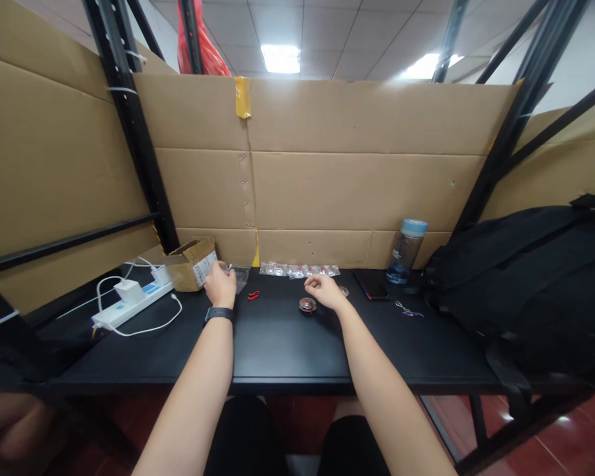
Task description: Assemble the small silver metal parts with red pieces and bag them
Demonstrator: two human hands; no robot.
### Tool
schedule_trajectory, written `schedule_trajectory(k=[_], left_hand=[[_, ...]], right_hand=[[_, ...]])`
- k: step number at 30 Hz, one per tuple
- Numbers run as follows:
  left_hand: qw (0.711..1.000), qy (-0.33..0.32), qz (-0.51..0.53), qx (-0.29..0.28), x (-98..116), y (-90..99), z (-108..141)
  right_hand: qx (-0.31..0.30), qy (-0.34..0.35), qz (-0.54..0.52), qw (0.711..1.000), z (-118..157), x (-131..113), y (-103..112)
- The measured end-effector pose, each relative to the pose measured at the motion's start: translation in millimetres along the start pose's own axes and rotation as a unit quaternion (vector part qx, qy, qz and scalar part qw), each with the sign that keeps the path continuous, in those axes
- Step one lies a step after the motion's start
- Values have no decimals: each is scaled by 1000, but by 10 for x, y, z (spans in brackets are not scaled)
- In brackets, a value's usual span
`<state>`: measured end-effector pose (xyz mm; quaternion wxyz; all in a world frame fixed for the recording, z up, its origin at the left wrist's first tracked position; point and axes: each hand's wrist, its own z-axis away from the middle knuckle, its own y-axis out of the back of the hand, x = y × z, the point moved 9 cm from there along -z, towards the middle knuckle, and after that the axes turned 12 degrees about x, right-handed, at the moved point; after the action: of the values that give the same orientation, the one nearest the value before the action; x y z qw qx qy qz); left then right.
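My left hand [221, 284], with a dark watch on its wrist, is closed at the near edge of a clear plastic bag [241, 277], beside an opened cardboard box [182, 268]. Its fingertips are partly hidden. My right hand [324, 291] has its fingers curled together in a pinch; anything between them is too small to name. Just below and left of those fingers sits a small round reddish-brown object [307, 305] on the black table. A clear round piece [344, 291] lies partly behind the right hand. Small red-handled cutters [253, 295] rest between the hands.
Several small clear packets [300, 270] line the back of the table [287, 357]. Rightward are a phone [374, 286], a keyring [408, 311], a water bottle [407, 252] and a large black backpack [530, 284]. A white power strip [133, 304] with cables is at left. Cardboard walls [327, 192] enclose the table.
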<state>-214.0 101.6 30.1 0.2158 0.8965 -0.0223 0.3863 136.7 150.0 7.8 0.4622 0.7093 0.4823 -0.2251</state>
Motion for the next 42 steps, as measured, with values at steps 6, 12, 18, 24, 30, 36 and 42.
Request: schedule_trajectory(k=[6, 12, 18, 24, 30, 36, 42], left_hand=[[995, -49, 60, -65, 103, -318, 29], [986, -67, -70, -134, -1, -353, 161], [975, -68, -129, -168, -15, -375, 231], [979, -62, -135, -139, 4, -326, 203], [986, -116, -63, -101, 360, -231, 254], [944, -238, 77, -216, 1002, -354, 713], [923, -243, 111, -277, 1180, -428, 1014]], right_hand=[[1, -4, 8, 1000, 1, -5, 17], [-94, 30, 31, 995, 119, -117, -66], [-172, 19, 69, 983, 231, -118, -123], [-183, 12, 55, 982, 215, -69, -113], [-193, 3, 61, 979, 220, -33, -84], [-144, 37, 76, 986, 186, -153, -24], [-133, 37, 94, 986, 208, -165, -141]])
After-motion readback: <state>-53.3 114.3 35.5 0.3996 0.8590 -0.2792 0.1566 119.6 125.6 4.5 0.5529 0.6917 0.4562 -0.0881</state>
